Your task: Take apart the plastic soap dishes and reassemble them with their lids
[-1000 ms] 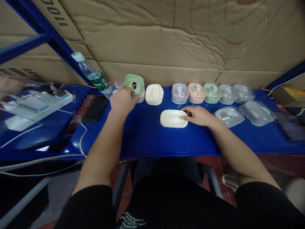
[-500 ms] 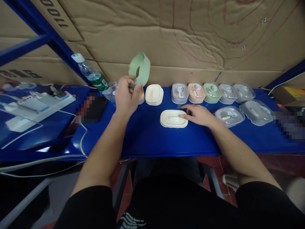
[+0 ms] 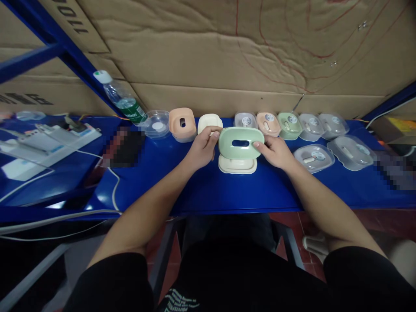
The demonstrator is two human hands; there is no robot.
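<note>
On the blue table (image 3: 195, 195), from the left, stand a clear plastic bottle with a green label (image 3: 125, 103), a clear round plastic container (image 3: 155, 125), a peach plastic box with a slot (image 3: 177, 126) and a cream rounded-square plastic piece (image 3: 209, 121). At centre, the left hand (image 3: 204, 148) grips the left end of a pale-green oval plastic cover with a slot (image 3: 240, 152), tilted over a cream oval plastic dish (image 3: 238, 166), contact unclear, while the right hand (image 3: 274, 150) grips its right end. Farther right, lidded plastic boxes (image 3: 288, 129) form a row
</note>
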